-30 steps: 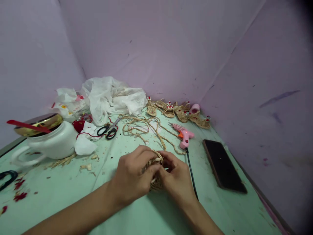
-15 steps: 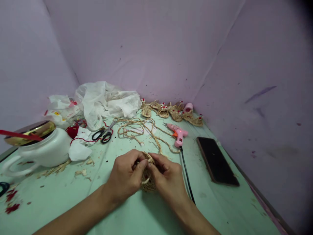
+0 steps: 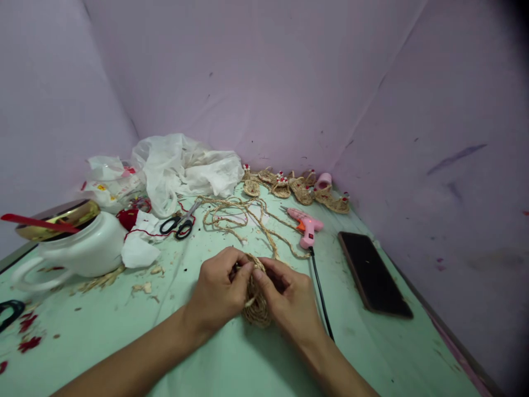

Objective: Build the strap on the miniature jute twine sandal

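Between my two hands is a small woven straw slipper, tilted, with its coiled lower end showing below the fingers. My left hand pinches its upper edge, thumb on the near side and fingers curled behind. From the other side my right hand grips the same upper edge, its thumb tip close to the left thumb. The fingers hide most of the top. Just beyond the hands, loose braided straw cord trails across the table; whether it joins the slipper I cannot tell.
A pink glue gun with a black cable and a phone lie right. Scissors, red yarn, a white teapot-like vessel and plastic bags are left. Several beaded straw slippers line the back wall.
The slipper has turned a little in my hands, so more of its coiled surface shows below the fingers. Both hands keep their pinch. The whole view has shifted slightly.
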`<state>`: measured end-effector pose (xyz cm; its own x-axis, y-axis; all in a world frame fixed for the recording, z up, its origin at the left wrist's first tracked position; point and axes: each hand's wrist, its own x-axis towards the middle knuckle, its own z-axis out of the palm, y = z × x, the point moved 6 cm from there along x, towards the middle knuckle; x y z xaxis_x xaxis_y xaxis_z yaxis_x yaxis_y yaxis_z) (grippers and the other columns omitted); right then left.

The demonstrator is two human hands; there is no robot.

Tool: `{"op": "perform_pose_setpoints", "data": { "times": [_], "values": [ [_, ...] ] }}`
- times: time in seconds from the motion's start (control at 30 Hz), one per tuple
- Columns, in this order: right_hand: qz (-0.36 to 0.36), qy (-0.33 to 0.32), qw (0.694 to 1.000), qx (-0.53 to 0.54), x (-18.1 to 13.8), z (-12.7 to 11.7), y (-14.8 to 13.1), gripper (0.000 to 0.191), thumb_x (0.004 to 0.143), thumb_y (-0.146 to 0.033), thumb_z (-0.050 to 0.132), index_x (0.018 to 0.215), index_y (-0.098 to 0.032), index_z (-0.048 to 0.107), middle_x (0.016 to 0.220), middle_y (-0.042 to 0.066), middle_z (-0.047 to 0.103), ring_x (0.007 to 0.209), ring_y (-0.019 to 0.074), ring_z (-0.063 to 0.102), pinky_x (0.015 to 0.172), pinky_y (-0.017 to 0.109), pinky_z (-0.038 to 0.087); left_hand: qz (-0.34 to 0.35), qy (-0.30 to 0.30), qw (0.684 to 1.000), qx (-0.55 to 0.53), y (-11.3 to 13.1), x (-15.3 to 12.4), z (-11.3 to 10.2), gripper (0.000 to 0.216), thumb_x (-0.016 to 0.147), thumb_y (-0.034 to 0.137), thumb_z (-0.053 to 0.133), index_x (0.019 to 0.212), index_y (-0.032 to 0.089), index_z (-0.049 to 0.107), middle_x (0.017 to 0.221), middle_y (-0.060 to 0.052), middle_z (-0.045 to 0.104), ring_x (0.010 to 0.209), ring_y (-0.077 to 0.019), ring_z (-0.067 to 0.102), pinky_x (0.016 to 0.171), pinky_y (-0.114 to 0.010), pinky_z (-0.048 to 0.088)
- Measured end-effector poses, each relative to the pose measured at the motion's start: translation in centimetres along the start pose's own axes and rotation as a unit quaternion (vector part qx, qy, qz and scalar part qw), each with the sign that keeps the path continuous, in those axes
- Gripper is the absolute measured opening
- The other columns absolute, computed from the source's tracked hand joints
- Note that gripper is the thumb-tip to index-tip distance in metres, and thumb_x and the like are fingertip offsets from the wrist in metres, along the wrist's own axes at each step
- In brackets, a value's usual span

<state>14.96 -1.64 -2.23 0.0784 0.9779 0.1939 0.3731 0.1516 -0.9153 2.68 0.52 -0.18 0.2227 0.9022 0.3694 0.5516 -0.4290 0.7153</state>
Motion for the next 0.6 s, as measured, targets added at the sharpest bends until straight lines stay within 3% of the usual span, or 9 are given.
{"op": "perform_pose_setpoints", "data": {
  "times": [0.17,0.27,0.37,0.47,0.6],
  "values": [
    [-0.035,0.008,0.997,-0.069,-0.3,-0.1,-0.5,0.021,0.080,-0.024,0.048,0.089,-0.017,0.066,0.071,0.004,0.066,0.063,0.0167,0.061,0.060,0.026,0.046,0.002,-0.001,1.000,-0.006,0.0,-0.2,0.3,0.014,0.079,0.021,0.048,0.065,0.016,0.051,0.060,0.001,0.054,0.056,-0.0101,0.048,0.055,-0.021,0.037],
    [-0.017,0.016,0.999,-0.049,-0.3,0.0,-0.1,0.021,0.080,-0.025,0.050,0.090,-0.017,0.066,0.071,0.004,0.067,0.061,0.0161,0.060,0.058,0.026,0.046,0.006,0.007,1.000,-0.010,0.2,-0.3,0.2,0.016,0.080,0.021,0.046,0.066,0.016,0.051,0.064,0.000,0.055,0.062,-0.0112,0.050,0.059,-0.022,0.038],
    [0.039,0.025,0.997,0.061,0.3,-0.2,1.0,0.021,0.078,-0.028,0.053,0.090,-0.018,0.066,0.077,0.004,0.068,0.069,0.0171,0.061,0.063,0.026,0.047,0.011,0.011,0.999,-0.044,0.1,0.1,-0.2,0.013,0.081,0.023,0.045,0.082,0.016,0.055,0.075,-0.002,0.058,0.060,-0.0100,0.049,0.058,-0.022,0.039],
    [0.132,0.035,0.964,0.228,1.0,-0.4,2.6,0.024,0.071,-0.031,0.062,0.090,-0.016,0.066,0.081,0.005,0.070,0.076,0.0197,0.063,0.068,0.029,0.049,-0.051,0.044,0.994,-0.088,-1.4,0.8,-1.3,0.023,0.080,0.026,0.046,0.100,0.015,0.053,0.080,-0.002,0.059,0.051,-0.0074,0.043,0.050,-0.021,0.037],
    [0.190,0.042,0.925,0.327,1.3,-0.3,3.8,0.031,0.064,-0.031,0.069,0.091,-0.017,0.067,0.083,0.006,0.071,0.082,0.0218,0.064,0.069,0.031,0.050,-0.138,0.023,0.974,-0.178,-3.4,1.2,-1.2,0.018,0.075,0.028,0.053,0.083,0.015,0.063,0.063,0.000,0.058,0.048,-0.0083,0.045,0.044,-0.020,0.035]
  ]
}}
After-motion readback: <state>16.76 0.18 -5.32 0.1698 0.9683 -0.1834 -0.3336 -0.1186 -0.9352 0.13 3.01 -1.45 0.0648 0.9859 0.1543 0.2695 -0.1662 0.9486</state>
